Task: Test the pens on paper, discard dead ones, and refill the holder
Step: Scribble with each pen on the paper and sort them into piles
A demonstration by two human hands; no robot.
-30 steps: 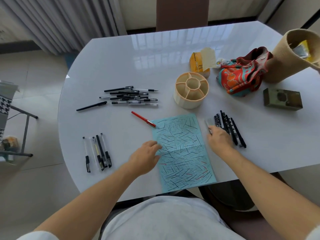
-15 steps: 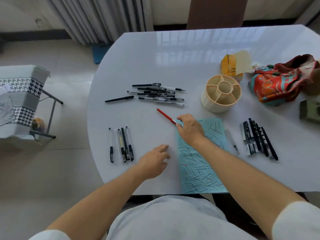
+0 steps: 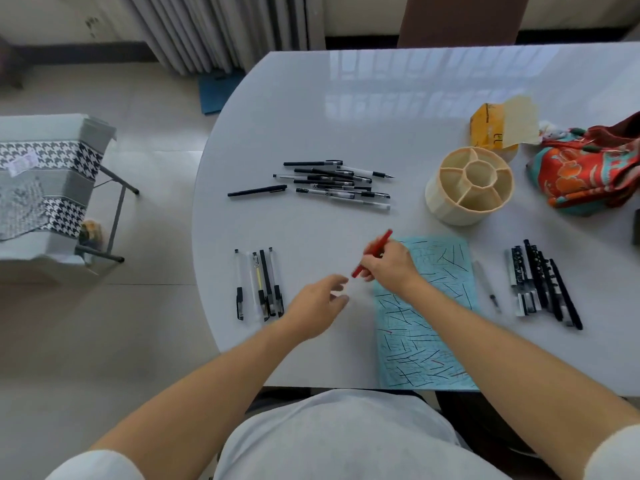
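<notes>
My right hand holds a red pen tilted above the white table, just left of the scribbled blue paper. My left hand hovers open close to the pen's lower end, fingers spread. A pile of black pens lies at the back, with one black pen apart to its left. Several pens lie in a row at the left edge. Another group of black pens lies right of the paper, a clear pen beside it. The cream divided holder stands empty.
A yellow packet and a red patterned cloth bag lie at the back right. A small stand with houndstooth fabric is on the floor to the left. The table's near edge runs close to my body.
My right hand left the black pens on the right, crossed the paper, and picked up the red pen from the table. My left hand slid off the paper toward it.
</notes>
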